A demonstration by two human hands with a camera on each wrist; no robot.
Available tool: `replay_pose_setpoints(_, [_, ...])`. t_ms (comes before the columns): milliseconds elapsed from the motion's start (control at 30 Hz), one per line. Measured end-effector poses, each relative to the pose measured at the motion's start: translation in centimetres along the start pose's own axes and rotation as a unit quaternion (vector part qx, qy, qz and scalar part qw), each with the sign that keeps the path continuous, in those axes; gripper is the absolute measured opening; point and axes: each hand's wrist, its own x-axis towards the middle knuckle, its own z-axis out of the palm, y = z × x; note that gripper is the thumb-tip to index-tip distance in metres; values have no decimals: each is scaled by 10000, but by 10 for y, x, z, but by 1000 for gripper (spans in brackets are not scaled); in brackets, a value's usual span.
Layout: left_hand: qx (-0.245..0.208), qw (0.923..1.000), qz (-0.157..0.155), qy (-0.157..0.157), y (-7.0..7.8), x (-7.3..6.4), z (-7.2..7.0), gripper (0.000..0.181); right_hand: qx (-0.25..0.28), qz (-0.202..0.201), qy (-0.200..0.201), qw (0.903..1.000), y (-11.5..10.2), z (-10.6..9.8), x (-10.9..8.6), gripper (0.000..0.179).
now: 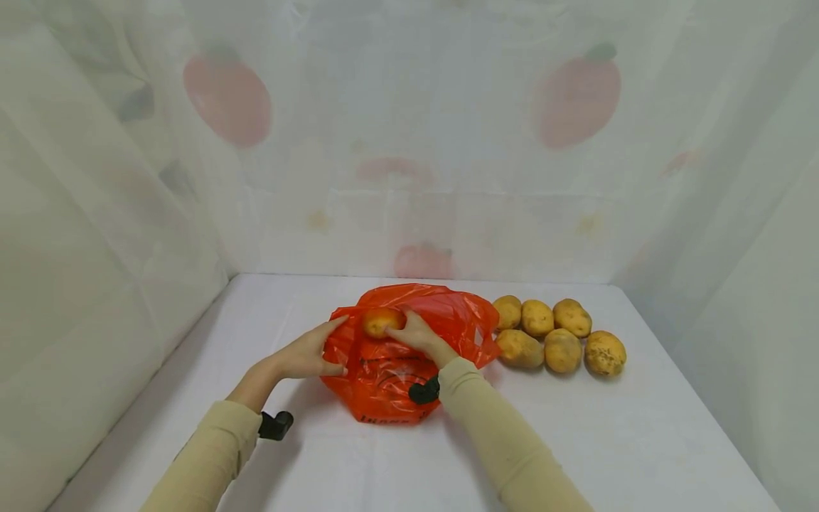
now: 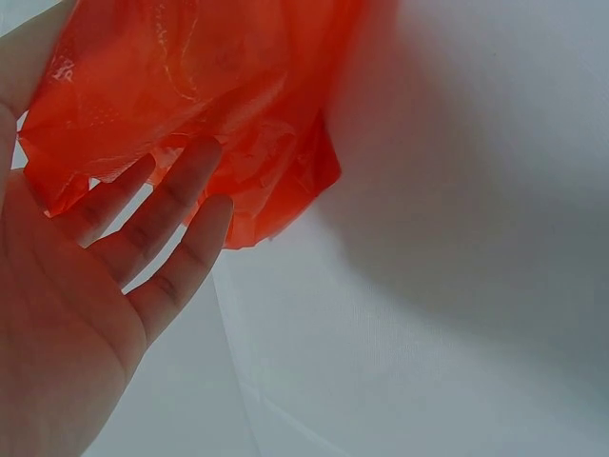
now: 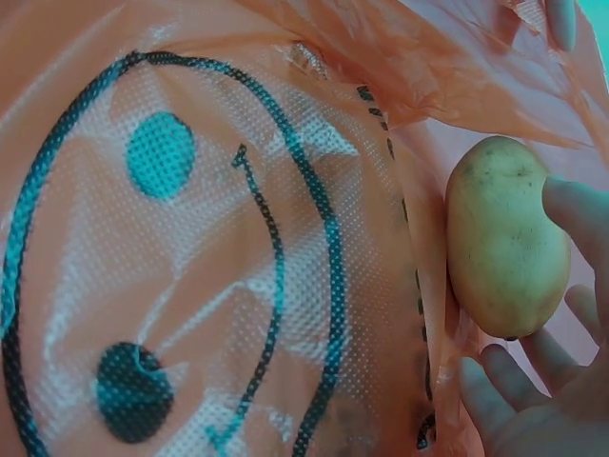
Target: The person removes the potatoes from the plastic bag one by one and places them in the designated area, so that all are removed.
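A red plastic bag (image 1: 397,384) with dark printing stands on the table, its mouth spread. My right hand (image 1: 419,334) holds a potato (image 1: 382,322) at the bag's mouth. In the right wrist view the thumb touches one side of the potato (image 3: 507,238) and fingers lie under its lower end. My left hand (image 1: 310,353) is at the bag's left side, thumb and fingers spread apart. The left wrist view shows its loosely extended fingers (image 2: 176,209) against the red plastic (image 2: 247,86). Whatever lies inside the bag is hidden.
Several potatoes (image 1: 563,350) sit in two rows to the right of the bag, the closest ones near its edge. White curtains with printed fruit (image 1: 416,142) enclose the white table (image 1: 358,469) at the back and sides.
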Motion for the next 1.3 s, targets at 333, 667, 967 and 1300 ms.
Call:
replay_pose_setpoints(333, [-51, 10000, 71, 9, 0, 2, 2, 91, -618, -318, 272, 9972, 0, 5, 1, 70])
replay_pose_setpoints(667, [-109, 9999, 67, 16, 2, 0, 3, 91, -671, -433, 755, 9939, -1, 14, 4, 60])
replay_pose_setpoints(967, [-103, 9999, 79, 4, 3, 0, 2, 91, -723, -587, 673, 9934, 3, 11, 6, 59])
replay_pose_setpoints(1300, [-115, 9999, -9, -80, 1, 2, 0, 91, -758, -650, 363, 9943, -4, -3, -2, 59])
